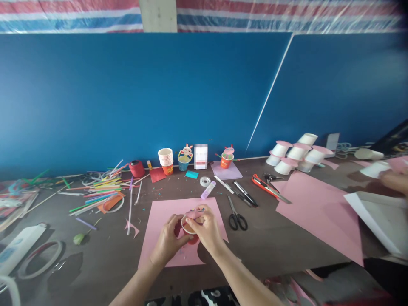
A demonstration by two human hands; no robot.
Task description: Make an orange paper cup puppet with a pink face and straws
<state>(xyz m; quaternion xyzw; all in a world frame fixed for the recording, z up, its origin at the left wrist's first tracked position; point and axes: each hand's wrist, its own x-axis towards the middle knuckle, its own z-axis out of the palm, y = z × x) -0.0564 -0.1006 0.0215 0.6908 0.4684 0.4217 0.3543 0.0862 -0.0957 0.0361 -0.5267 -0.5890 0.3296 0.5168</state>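
Straws spread at our left, then stacked cups, their yellow print too small for us to read. Our left hand grips the side of a red cup over a pink sheet; our right hand grips its rim beside a pink piece. Further right we see a glue stick, its label unreadable, and scissors on the surface.

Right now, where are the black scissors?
In the head view, the black scissors lie right of centre, just off the right edge of the pink sheet beneath the hands, and below the black pens.
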